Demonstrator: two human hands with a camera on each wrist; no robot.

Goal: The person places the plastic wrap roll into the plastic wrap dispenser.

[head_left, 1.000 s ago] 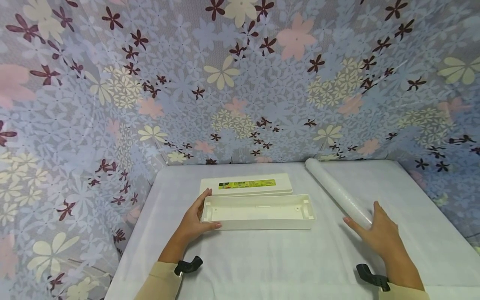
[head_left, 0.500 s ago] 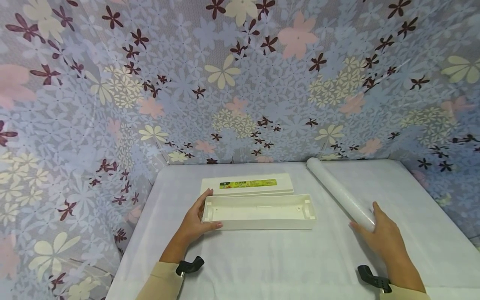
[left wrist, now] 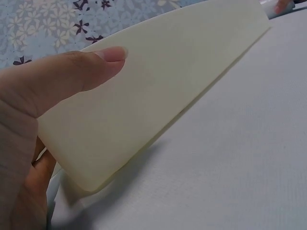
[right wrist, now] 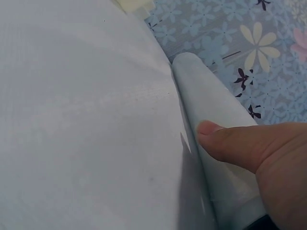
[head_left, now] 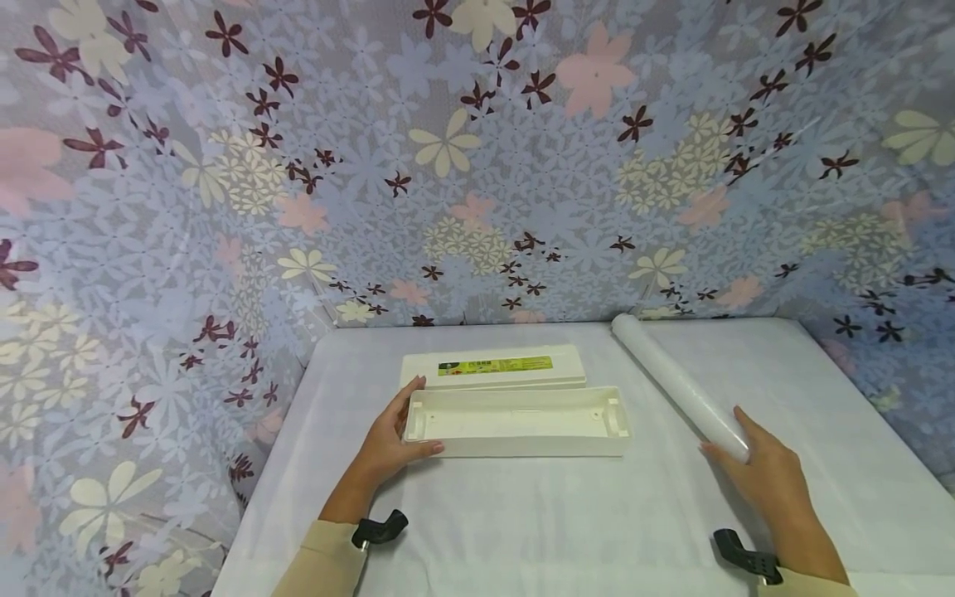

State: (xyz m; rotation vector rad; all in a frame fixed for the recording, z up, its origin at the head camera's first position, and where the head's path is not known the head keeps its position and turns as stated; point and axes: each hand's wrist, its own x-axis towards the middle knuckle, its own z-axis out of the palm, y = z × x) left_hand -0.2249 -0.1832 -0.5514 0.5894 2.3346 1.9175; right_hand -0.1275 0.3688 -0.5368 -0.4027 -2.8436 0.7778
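Note:
A long, open cream plastic box [head_left: 515, 448] lies across the table, its hollow inside facing up. My left hand [head_left: 391, 439] grips its left end, thumb on the front wall and fingers round the back corner. In the left wrist view the thumb presses on the smooth front wall [left wrist: 144, 96]. A white roll of what looks like plastic film [head_left: 679, 385] lies slantwise to the right of the box. My right hand [head_left: 772, 477] holds its near end between thumb and fingers. The right wrist view shows the thumb on the roll [right wrist: 206, 100]; the other fingers are hidden there.
Right behind the box lies a matching cream lid [head_left: 418, 369] with a yellow-green label [head_left: 496, 366]. White cloth covers the table [head_left: 522, 522]. A flowered fabric [head_left: 477, 166] hangs along the back and sides.
My right thumb and fingers have drawn closer together round the near end of the roll. The left hand and the box stay in place.

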